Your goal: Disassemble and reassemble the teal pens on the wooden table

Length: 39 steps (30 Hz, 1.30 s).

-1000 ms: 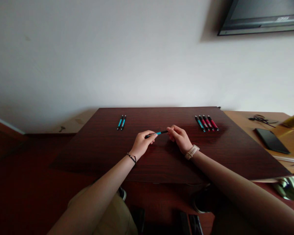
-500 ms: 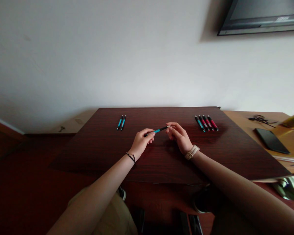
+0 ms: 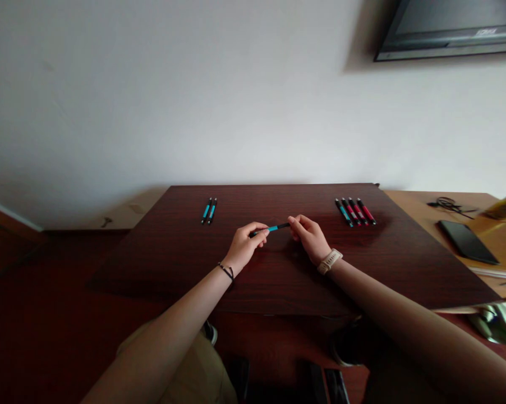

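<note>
Lowered again, both hands' fingers (image 3: 259, 230) pinch the blue pen (image 3: 273, 228).

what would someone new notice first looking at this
At the middle of the dark wooden table, the left hand and right hand hold a blue and black pen between them, one at each end. Two blue pens lie side by side at the far left of the table, and a row of four pens, one blue and three red, lies at the far right.
</note>
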### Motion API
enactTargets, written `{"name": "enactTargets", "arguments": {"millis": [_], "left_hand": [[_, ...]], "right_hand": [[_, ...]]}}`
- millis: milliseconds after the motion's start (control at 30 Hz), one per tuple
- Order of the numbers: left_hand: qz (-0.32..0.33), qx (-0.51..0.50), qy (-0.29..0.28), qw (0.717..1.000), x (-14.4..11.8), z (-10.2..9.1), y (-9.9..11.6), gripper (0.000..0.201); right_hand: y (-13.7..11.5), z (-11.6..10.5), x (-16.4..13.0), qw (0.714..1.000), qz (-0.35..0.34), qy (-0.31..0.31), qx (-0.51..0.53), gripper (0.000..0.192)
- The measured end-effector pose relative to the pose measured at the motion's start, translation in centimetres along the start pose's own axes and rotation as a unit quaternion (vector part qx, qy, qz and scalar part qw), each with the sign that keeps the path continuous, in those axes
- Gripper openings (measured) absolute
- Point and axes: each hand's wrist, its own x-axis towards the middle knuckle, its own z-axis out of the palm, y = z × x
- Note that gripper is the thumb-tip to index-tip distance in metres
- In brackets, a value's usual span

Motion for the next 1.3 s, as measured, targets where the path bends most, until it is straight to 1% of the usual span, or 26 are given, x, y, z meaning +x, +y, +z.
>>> {"name": "enactTargets", "arguments": {"millis": [67, 133, 233, 333, 467, 633, 733, 900, 1067, 1300], "left_hand": [[-0.004, -0.002, 0.003, 1.000, -0.01, 0.03, 0.01, 0.026], [-0.006, -0.006, 0.010, 1.000, 0.01, 0.09, 0.05, 0.027], [-0.007, -0.010, 0.015, 1.000, 0.05, 0.15, 0.16, 0.027], [-0.009, -0.012, 0.017, 1.000, 0.07, 0.16, 0.23, 0.026], [-0.009, -0.015, 0.017, 1.000, 0.05, 0.10, 0.12, 0.026], [-0.005, -0.003, 0.006, 1.000, 0.03, 0.00, -0.12, 0.027], [-0.003, -0.003, 0.007, 1.000, 0.05, -0.02, -0.13, 0.028], [-0.001, -0.006, 0.011, 1.000, 0.13, 0.05, -0.08, 0.028], [-0.002, -0.006, 0.010, 1.000, 0.16, 0.03, -0.07, 0.028], [-0.006, -0.002, 0.009, 1.000, 0.04, 0.05, -0.20, 0.029]], "right_hand": [[-0.09, 0.08, -0.04, 1.000, -0.001, 0.001, 0.005, 0.045], [-0.29, 0.18, -0.13, 1.000, 0.001, -0.003, 0.026, 0.040], [-0.55, 0.24, -0.29, 0.998, 0.001, -0.030, 0.062, 0.037], [-0.49, 0.17, -0.35, 0.997, 0.003, -0.044, 0.065, 0.035], [-0.21, 0.04, -0.25, 0.999, 0.008, -0.033, 0.042, 0.034], [-0.30, 0.07, -0.17, 1.000, 0.012, -0.023, 0.017, 0.043], [-0.53, 0.19, -0.26, 0.999, 0.014, -0.023, 0.034, 0.041], [-0.73, 0.17, -0.40, 0.996, 0.004, -0.049, 0.069, 0.036], [-0.60, 0.12, -0.34, 0.998, 0.012, -0.039, 0.054, 0.035], [-0.39, 0.09, -0.27, 0.999, 0.015, -0.030, 0.034, 0.039]]}}
